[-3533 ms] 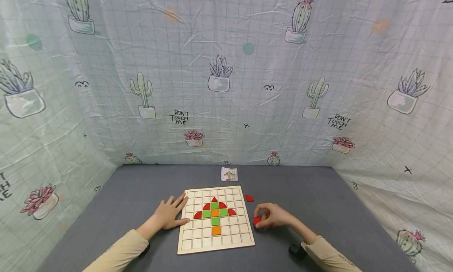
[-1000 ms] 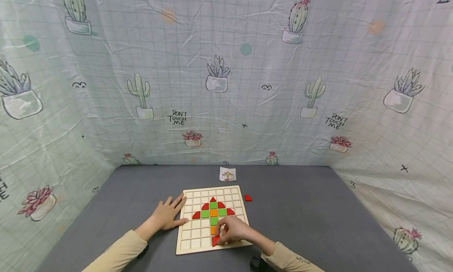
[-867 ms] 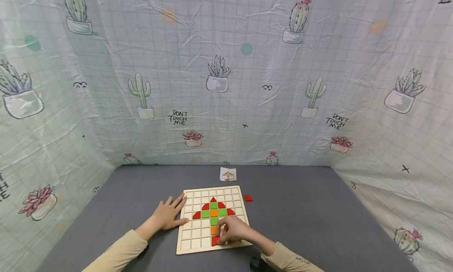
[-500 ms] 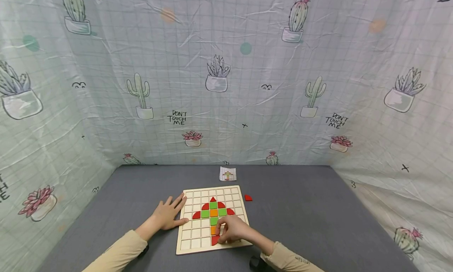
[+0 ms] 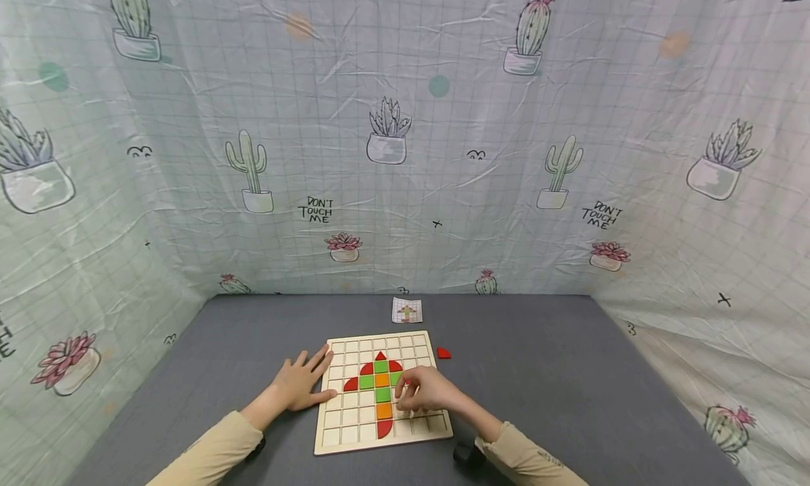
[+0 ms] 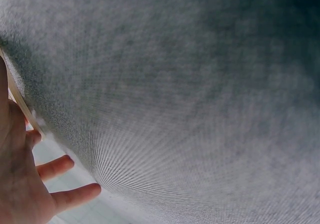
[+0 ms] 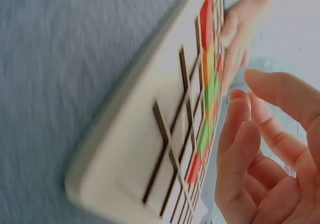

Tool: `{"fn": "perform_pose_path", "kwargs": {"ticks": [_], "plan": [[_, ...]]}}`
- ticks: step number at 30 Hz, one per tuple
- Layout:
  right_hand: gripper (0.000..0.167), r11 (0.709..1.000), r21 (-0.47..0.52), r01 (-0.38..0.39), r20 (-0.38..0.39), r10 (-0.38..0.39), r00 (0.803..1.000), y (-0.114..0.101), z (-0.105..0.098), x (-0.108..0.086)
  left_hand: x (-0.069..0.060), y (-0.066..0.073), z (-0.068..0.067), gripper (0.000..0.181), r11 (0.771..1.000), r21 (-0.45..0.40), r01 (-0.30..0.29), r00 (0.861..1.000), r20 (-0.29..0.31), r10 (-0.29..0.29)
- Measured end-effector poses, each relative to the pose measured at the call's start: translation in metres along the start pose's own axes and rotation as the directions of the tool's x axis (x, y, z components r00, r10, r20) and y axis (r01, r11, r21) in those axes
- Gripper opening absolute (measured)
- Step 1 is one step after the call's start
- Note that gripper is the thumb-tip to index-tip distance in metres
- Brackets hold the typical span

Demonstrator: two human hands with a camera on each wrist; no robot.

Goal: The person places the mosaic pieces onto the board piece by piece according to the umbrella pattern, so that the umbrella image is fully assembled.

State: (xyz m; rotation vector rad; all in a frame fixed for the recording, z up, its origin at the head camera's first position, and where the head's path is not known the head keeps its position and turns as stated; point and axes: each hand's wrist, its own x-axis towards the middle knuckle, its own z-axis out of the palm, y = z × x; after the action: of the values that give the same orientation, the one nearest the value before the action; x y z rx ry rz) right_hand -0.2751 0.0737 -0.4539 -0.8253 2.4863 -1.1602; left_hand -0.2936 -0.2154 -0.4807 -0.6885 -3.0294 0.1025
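A pale wooden grid board (image 5: 342, 440) lies on the table with red, green and orange flat tiles set in its cells. My left hand (image 5: 299, 384) rests with spread fingers at the board's left edge, the thumb and index fingertips touching it. Over the board's right half hovers my right hand (image 5: 427, 389), its fingers loosely bent with nothing between them, as the right wrist view also shows (image 7: 270, 159). Just left of it, a red quarter-circle tile (image 5: 384, 428) sits in the cell below an orange square tile (image 5: 384, 411). The right hand partly covers the tiles at the right.
One loose red quarter-circle tile (image 5: 444, 353) lies on the dark grey table (image 5: 538, 373) beside the board's right edge. Behind the board is a small printed card (image 5: 407, 311) with a coloured tile pattern. A cactus-print curtain (image 5: 405, 212) hangs around the table's back and sides.
My right hand carried the red quarter-circle tile from the table to the board's lower cell, let it go, and lifted away up and to the right. The left hand stayed put.
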Motion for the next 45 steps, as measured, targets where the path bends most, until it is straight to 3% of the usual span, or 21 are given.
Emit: {"fn": "perform_pose_path", "kwargs": {"ticks": [5, 12, 20, 26, 34, 45], "plan": [[0.008, 1.0, 0.011, -0.003, -0.029, 0.004, 1.0, 0.011, -0.015, -0.001, 0.0, -0.001, 0.0, 0.076, 1.0, -0.001, -0.003, 1.0, 0.001, 0.003], [0.009, 0.998, -0.025, -0.051, -0.142, 0.047, 0.989, 0.035, -0.036, -0.001, -0.001, -0.001, 0.0, 0.076, 1.0, -0.004, -0.008, 1.0, -0.003, 0.008], [0.008, 0.982, -0.043, -0.182, -0.313, 0.159, 0.936, 0.058, -0.057, 0.001, 0.0, 0.0, 0.0, 0.075, 1.0, -0.001, -0.01, 1.0, -0.009, 0.01], [0.018, 0.962, -0.092, -0.256, -0.388, 0.202, 0.899, 0.069, -0.062, 0.005, -0.001, 0.0, -0.001, 0.076, 1.0, 0.004, -0.008, 1.0, 0.001, 0.008], [0.026, 0.935, -0.142, -0.325, -0.373, 0.253, 0.893, 0.079, -0.067, 0.011, 0.0, -0.001, 0.0, 0.077, 1.0, 0.01, 0.0, 1.0, 0.002, 0.0], [0.015, 0.934, -0.144, -0.326, -0.356, 0.258, 0.898, 0.079, -0.068, 0.016, 0.001, -0.001, 0.003, 0.077, 1.0, 0.011, 0.002, 1.0, -0.002, -0.002]]}}
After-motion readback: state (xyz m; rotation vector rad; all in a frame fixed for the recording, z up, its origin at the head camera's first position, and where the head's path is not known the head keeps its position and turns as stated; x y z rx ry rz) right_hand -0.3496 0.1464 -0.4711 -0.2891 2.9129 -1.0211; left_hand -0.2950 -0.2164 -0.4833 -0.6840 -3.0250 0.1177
